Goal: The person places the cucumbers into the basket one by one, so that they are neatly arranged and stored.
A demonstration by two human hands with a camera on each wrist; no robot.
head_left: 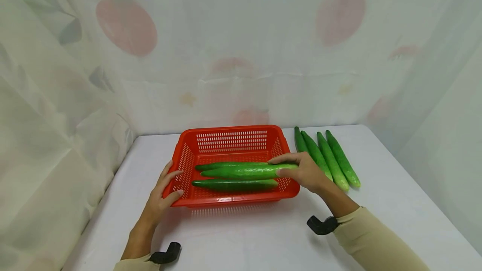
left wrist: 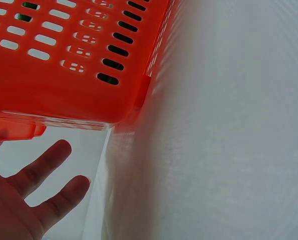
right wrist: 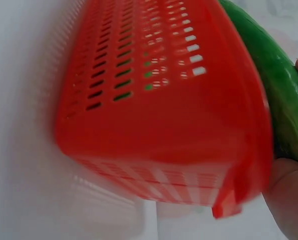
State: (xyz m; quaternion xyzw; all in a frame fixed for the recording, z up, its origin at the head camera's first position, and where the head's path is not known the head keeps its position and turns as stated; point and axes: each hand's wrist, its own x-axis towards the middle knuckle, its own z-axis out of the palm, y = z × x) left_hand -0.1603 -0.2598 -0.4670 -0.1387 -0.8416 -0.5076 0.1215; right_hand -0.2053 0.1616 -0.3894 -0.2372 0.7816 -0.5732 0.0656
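A red perforated plastic basket (head_left: 231,200) sits on the white table. My left hand (head_left: 161,199) rests at its left rim, thumb and forefinger reaching over the edge. In the left wrist view, two fingers (left wrist: 63,202) stand straight and spread outside the basket. My right hand (head_left: 306,174) grips the right end of a light green cucumber (head_left: 241,172), thumb on the near side and fingers on the far side. It lies lengthwise over the basket, its right end overlapping the rim. Two darker cucumbers, one behind (head_left: 226,165) and one in front (head_left: 233,185), lie inside.
Several more cucumbers (head_left: 333,160) lie side by side on the table to the right of the basket, near my right forearm. Curtain-like sheets (head_left: 233,53) with faded fruit prints hang behind and at both sides of the table (head_left: 241,237).
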